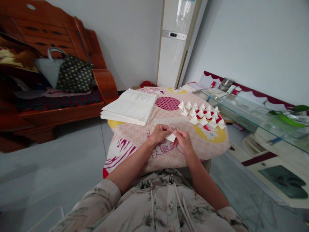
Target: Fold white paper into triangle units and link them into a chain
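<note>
A small folded piece of white paper [171, 137] is pinched between my two hands, just above the cloth-covered table. My left hand [161, 133] grips its left edge with thumb and fingers closed. On the other side, my right hand [182, 140] holds the paper's right edge, its fingers closed too. Several small pointed folded-paper pieces [203, 120] stand in rough rows to the right. Beyond my left hand lies a stack of white paper sheets [131, 104], with print on the top sheet.
A patterned cloth [135, 137] covers the table. To the right runs a glass-topped cabinet [256, 117] with tins and a green dish [293, 119]. A wooden sofa [96, 83] with bags stands at left, and a tall air conditioner [172, 51] is behind.
</note>
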Demonstrator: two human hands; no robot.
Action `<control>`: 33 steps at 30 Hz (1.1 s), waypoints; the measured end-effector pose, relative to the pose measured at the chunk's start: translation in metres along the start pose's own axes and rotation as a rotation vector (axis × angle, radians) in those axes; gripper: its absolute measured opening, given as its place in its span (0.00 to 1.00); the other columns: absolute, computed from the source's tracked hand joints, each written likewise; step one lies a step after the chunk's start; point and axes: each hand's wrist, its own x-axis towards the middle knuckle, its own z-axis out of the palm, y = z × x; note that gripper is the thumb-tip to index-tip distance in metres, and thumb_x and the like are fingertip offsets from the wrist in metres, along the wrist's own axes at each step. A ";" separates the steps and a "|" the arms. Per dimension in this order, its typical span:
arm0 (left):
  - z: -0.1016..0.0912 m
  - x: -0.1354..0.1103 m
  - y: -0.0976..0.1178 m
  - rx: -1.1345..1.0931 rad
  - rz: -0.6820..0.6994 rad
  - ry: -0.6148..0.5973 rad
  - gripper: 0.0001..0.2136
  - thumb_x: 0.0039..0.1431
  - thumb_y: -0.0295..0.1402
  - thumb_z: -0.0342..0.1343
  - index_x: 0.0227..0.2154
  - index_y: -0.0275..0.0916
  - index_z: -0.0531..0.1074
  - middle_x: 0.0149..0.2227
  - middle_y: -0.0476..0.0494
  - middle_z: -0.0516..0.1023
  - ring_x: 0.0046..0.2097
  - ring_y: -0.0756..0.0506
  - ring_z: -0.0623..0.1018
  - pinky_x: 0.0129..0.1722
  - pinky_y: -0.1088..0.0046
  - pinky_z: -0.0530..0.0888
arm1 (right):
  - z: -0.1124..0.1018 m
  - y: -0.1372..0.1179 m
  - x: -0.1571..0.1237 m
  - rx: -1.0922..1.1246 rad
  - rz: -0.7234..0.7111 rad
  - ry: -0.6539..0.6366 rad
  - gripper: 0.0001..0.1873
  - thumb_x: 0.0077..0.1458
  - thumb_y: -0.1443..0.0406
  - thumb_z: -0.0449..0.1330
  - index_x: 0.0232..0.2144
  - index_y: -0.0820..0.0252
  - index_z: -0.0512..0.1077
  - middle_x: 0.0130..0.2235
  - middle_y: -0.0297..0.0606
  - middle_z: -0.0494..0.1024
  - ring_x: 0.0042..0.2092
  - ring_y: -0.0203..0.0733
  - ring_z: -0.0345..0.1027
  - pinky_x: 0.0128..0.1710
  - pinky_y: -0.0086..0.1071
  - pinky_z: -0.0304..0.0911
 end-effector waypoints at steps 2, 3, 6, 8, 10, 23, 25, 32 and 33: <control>-0.001 0.000 -0.002 -0.017 -0.006 -0.021 0.18 0.44 0.45 0.67 0.18 0.33 0.72 0.16 0.51 0.68 0.18 0.55 0.64 0.18 0.78 0.57 | -0.001 0.001 0.000 -0.026 -0.032 0.016 0.20 0.55 0.50 0.60 0.24 0.59 0.72 0.16 0.32 0.72 0.17 0.36 0.68 0.14 0.24 0.59; -0.001 0.001 -0.003 -0.032 -0.012 -0.030 0.19 0.44 0.46 0.67 0.19 0.33 0.73 0.17 0.50 0.70 0.19 0.55 0.65 0.18 0.79 0.58 | -0.002 0.001 0.001 -0.027 -0.046 0.033 0.19 0.55 0.50 0.60 0.24 0.59 0.72 0.17 0.32 0.72 0.17 0.36 0.67 0.14 0.25 0.59; -0.002 0.001 -0.004 -0.062 -0.046 -0.068 0.22 0.48 0.51 0.66 0.23 0.32 0.76 0.19 0.47 0.73 0.19 0.54 0.68 0.18 0.79 0.61 | -0.003 0.004 0.003 0.002 -0.055 0.108 0.18 0.55 0.51 0.60 0.25 0.58 0.72 0.19 0.33 0.74 0.17 0.36 0.67 0.13 0.26 0.59; -0.003 0.002 -0.005 -0.061 -0.079 -0.100 0.23 0.49 0.53 0.65 0.24 0.33 0.76 0.19 0.47 0.74 0.18 0.54 0.68 0.17 0.79 0.61 | -0.004 0.005 0.003 0.022 -0.043 0.147 0.18 0.54 0.51 0.60 0.25 0.58 0.73 0.19 0.33 0.74 0.18 0.37 0.67 0.13 0.27 0.58; -0.004 0.002 -0.005 -0.063 -0.110 -0.124 0.23 0.48 0.53 0.65 0.24 0.33 0.76 0.17 0.48 0.72 0.17 0.54 0.67 0.16 0.80 0.59 | -0.004 0.005 0.003 0.030 -0.039 0.161 0.18 0.54 0.51 0.60 0.24 0.58 0.72 0.20 0.33 0.75 0.18 0.38 0.67 0.14 0.27 0.59; -0.004 0.006 -0.007 0.179 0.038 0.031 0.18 0.51 0.45 0.62 0.18 0.36 0.67 0.16 0.53 0.65 0.18 0.55 0.61 0.19 0.78 0.55 | 0.001 -0.009 0.000 0.172 0.094 0.108 0.19 0.47 0.50 0.65 0.25 0.59 0.72 0.18 0.35 0.74 0.15 0.37 0.66 0.11 0.26 0.59; -0.005 0.008 -0.006 0.237 0.074 0.055 0.18 0.52 0.44 0.62 0.18 0.36 0.67 0.17 0.52 0.67 0.20 0.55 0.63 0.21 0.78 0.57 | 0.001 -0.011 -0.001 0.190 0.160 0.044 0.20 0.45 0.49 0.67 0.26 0.60 0.71 0.17 0.35 0.75 0.15 0.36 0.66 0.10 0.25 0.58; -0.006 0.008 -0.006 0.303 0.138 0.161 0.19 0.52 0.44 0.62 0.16 0.37 0.66 0.17 0.53 0.64 0.22 0.54 0.61 0.23 0.76 0.56 | 0.000 -0.009 -0.003 0.180 0.198 -0.033 0.18 0.45 0.52 0.67 0.26 0.61 0.71 0.19 0.36 0.77 0.14 0.35 0.65 0.09 0.24 0.57; -0.006 0.007 -0.006 0.291 0.137 0.156 0.19 0.52 0.45 0.62 0.16 0.37 0.67 0.17 0.53 0.64 0.22 0.54 0.61 0.22 0.77 0.55 | 0.000 -0.009 -0.003 0.177 0.199 -0.032 0.17 0.45 0.52 0.66 0.26 0.61 0.71 0.18 0.36 0.77 0.14 0.35 0.65 0.09 0.24 0.56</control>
